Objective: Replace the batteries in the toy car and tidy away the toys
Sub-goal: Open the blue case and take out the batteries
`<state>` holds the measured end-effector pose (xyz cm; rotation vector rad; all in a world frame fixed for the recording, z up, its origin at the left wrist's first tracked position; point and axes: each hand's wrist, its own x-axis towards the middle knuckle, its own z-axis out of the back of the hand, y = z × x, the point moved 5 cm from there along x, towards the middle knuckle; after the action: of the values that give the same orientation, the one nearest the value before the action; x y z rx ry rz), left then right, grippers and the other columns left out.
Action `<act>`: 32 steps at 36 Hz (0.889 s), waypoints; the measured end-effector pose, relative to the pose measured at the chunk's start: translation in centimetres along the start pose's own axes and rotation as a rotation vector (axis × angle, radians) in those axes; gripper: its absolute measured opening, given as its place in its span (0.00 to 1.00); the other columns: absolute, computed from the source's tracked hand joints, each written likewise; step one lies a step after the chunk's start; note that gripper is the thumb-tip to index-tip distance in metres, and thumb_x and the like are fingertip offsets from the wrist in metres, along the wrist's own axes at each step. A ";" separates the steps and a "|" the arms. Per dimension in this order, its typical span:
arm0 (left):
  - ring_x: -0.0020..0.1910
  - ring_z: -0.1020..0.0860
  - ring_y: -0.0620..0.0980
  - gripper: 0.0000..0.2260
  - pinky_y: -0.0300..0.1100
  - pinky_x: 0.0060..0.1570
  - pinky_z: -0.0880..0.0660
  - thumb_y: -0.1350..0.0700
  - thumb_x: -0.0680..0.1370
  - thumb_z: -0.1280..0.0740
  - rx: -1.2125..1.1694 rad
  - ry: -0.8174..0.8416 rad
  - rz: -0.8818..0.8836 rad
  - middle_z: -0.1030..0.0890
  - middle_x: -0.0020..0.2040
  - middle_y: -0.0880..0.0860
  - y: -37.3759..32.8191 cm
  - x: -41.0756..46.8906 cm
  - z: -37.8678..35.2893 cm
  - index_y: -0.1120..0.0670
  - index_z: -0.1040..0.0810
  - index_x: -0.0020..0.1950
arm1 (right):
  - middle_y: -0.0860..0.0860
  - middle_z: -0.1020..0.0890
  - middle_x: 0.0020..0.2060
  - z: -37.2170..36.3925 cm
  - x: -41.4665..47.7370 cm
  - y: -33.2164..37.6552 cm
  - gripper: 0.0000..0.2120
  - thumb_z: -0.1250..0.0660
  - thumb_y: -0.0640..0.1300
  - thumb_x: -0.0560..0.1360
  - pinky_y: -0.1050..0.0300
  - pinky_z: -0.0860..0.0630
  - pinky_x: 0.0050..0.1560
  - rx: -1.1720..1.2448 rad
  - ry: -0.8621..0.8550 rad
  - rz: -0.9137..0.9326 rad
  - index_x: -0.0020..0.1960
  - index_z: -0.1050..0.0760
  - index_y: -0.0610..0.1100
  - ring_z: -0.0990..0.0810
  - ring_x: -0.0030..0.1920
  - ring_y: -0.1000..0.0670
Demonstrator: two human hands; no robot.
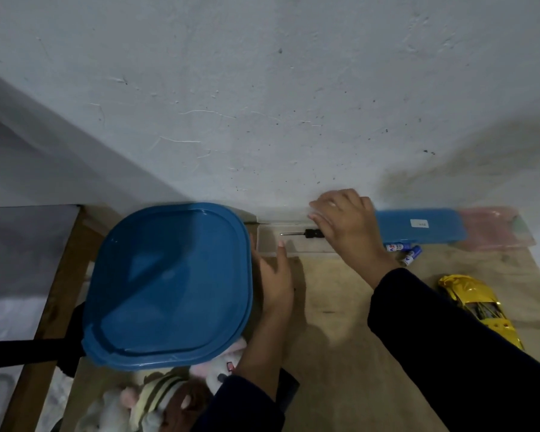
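Rough white plaster wall (pixel 262 88) rose behind a brown tabletop (pixel 340 353). One yellow toy car (pixel 477 307) lay near the right edge, glossy, with its dark underside partly showing. Two blue-and-white batteries (pixel 404 252) lay just beyond it, beside one long blue lid (pixel 418 227). One black-handled screwdriver (pixel 300 234) lay in one clear narrow box (pixel 268 244). The right hand (pixel 346 226) rested over that box, fingers spread, gripping nothing that could be seen. The left hand (pixel 275 275), fingers together, touched one large blue-lidded tub (pixel 169 285). Several plush toys (pixel 156 397) lay beside it; their number could not be told.
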<state>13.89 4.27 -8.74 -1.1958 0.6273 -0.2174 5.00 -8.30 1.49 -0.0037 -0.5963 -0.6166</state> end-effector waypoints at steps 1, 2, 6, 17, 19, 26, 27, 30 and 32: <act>0.77 0.48 0.50 0.34 0.55 0.75 0.48 0.42 0.78 0.38 0.003 -0.008 0.011 0.48 0.78 0.49 -0.1 0.0 0.0 0.48 0.52 0.78 | 0.50 0.19 0.44 0.1 0.1 -0.3 0.09 0.36 0.48 0.74 0.56 0.40 0.43 -0.021 -0.022 -0.038 0.46 0.19 0.46 0.31 0.47 0.50; 0.76 0.47 0.51 0.33 0.54 0.75 0.48 0.46 0.79 0.37 0.021 -0.018 0.016 0.47 0.78 0.50 -0.2 -0.1 0.0 0.49 0.51 0.78 | 0.49 0.20 0.44 0.1 0.2 -0.6 0.07 0.35 0.47 0.74 0.55 0.39 0.43 -0.035 -0.032 -0.083 0.45 0.19 0.47 0.31 0.46 0.50; 0.76 0.44 0.51 0.30 0.53 0.74 0.44 0.50 0.79 0.37 0.019 -0.023 0.012 0.42 0.77 0.50 -0.4 -0.4 0.1 0.48 0.48 0.77 | 0.46 0.21 0.42 -0.2 -0.2 -1.4 0.03 0.33 0.41 0.74 0.54 0.28 0.42 0.178 -0.013 -0.226 0.45 0.21 0.42 0.24 0.44 0.45; 0.76 0.47 0.46 0.26 0.51 0.75 0.47 0.50 0.82 0.44 0.108 0.074 -0.131 0.44 0.77 0.48 -0.4 -1.4 0.7 0.50 0.49 0.78 | 0.47 0.19 0.41 -1.2 -3.1 0.1 0.05 0.32 0.33 0.69 0.53 0.22 0.37 0.243 0.282 -0.167 0.44 0.21 0.41 0.22 0.42 0.46; 0.76 0.47 0.46 0.26 0.50 0.75 0.47 0.51 0.82 0.44 0.116 0.084 -0.135 0.44 0.77 0.49 -0.4 -1.4 0.7 0.52 0.49 0.78 | 0.46 0.19 0.42 -1.8 -2.9 0.2 0.05 0.31 0.33 0.69 0.54 0.23 0.39 0.232 0.347 -0.162 0.44 0.19 0.39 0.21 0.43 0.45; 0.76 0.46 0.48 0.26 0.52 0.75 0.45 0.50 0.82 0.44 0.177 0.077 -0.156 0.44 0.77 0.50 -0.2 -1.2 0.6 0.51 0.48 0.78 | 0.41 0.23 0.38 -2.6 -2.6 0.9 0.05 0.28 0.31 0.65 0.52 0.26 0.35 0.090 0.423 -0.089 0.41 0.19 0.34 0.24 0.41 0.41; 0.76 0.46 0.48 0.26 0.53 0.75 0.44 0.50 0.82 0.44 0.188 0.076 -0.156 0.44 0.77 0.50 -0.2 -1.2 0.6 0.51 0.48 0.78 | 0.41 0.23 0.38 -2.8 -2.7 0.8 0.06 0.28 0.31 0.64 0.51 0.25 0.36 0.092 0.424 -0.105 0.42 0.19 0.34 0.24 0.41 0.40; 0.76 0.46 0.48 0.26 0.52 0.75 0.45 0.50 0.82 0.44 0.180 0.077 -0.168 0.44 0.77 0.51 -0.4 -1.3 0.7 0.52 0.48 0.78 | 0.40 0.22 0.40 -3.5 -2.9 1.0 0.08 0.28 0.29 0.64 0.47 0.23 0.38 0.079 0.472 -0.133 0.43 0.20 0.34 0.23 0.43 0.40; 0.76 0.46 0.48 0.25 0.52 0.75 0.46 0.51 0.82 0.44 0.179 0.070 -0.178 0.43 0.77 0.51 -0.6 -1.4 0.7 0.53 0.47 0.77 | 0.42 0.22 0.45 -3.8 -2.9 1.1 0.09 0.30 0.31 0.68 0.48 0.24 0.44 0.025 0.524 -0.158 0.48 0.21 0.36 0.24 0.47 0.41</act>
<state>13.27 5.26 -7.54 -1.0744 0.5498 -0.4585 5.68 -6.52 -3.02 0.2240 -0.0955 -0.7291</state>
